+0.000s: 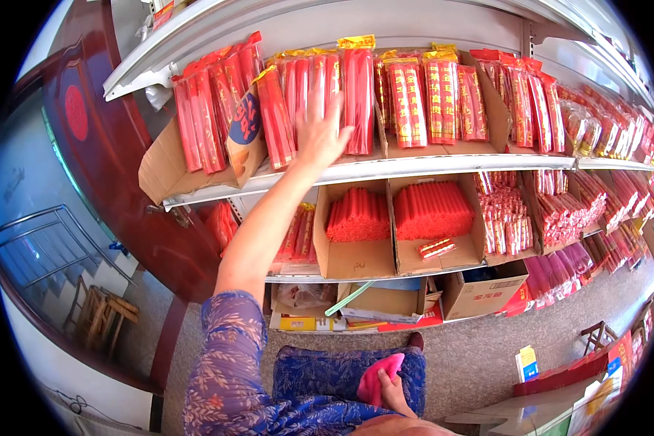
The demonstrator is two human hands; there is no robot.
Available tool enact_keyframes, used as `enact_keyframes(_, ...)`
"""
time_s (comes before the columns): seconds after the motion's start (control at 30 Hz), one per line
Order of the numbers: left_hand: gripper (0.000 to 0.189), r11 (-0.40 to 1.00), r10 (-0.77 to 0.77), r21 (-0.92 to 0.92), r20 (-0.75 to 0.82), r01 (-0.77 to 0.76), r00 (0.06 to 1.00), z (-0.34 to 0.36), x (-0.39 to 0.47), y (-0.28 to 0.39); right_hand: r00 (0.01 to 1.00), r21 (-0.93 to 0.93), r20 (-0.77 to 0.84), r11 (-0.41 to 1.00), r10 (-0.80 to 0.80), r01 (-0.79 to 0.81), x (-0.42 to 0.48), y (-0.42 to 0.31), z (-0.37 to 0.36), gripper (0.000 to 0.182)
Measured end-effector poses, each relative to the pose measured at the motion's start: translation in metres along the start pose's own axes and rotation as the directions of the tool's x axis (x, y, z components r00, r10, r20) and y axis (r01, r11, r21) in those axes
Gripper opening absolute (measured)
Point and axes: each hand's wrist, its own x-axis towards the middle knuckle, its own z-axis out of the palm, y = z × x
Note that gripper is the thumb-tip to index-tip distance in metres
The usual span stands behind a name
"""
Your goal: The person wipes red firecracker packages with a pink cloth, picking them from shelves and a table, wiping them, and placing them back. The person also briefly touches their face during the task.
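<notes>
My left hand [320, 136] is raised with its fingers spread, in front of red candles in clear plastic wrap [302, 82] that stand upright on the upper shelf; whether it touches them I cannot tell. Just right of it stands a taller pack of red candles with a yellow top [358, 98]. Left of it a pack [277, 117] leans beside a cardboard divider with a blue print [245, 122]. Low in front of my body, my right hand [393, 389] grips a bright pink cloth [379, 379].
The metal edge of the upper shelf [414, 166] runs below my left hand. Beneath it, cardboard boxes [359, 264] hold stacked red candles [433, 210]. A dark red door [136, 191] stands at the left, and an open carton [482, 297] sits on the bottom shelf.
</notes>
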Motion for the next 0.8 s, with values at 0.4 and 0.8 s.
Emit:
enact_keyframes(0.4,0.060,0.960,-0.022,0.272,0.279,-0.057,0.960,0.027,0.034,0.043,0.998,0.001,-0.057,1.000,-0.011,0.012,-0.002,0.005,-0.012,0.020)
enact_keyframes(0.8,0.078,0.966,-0.109,0.254,0.244,0.045,0.964,0.038,0.032,0.021,0.998,0.010,-0.057,1.000,0.023,-0.022,0.003,0.009,-0.024,0.018)
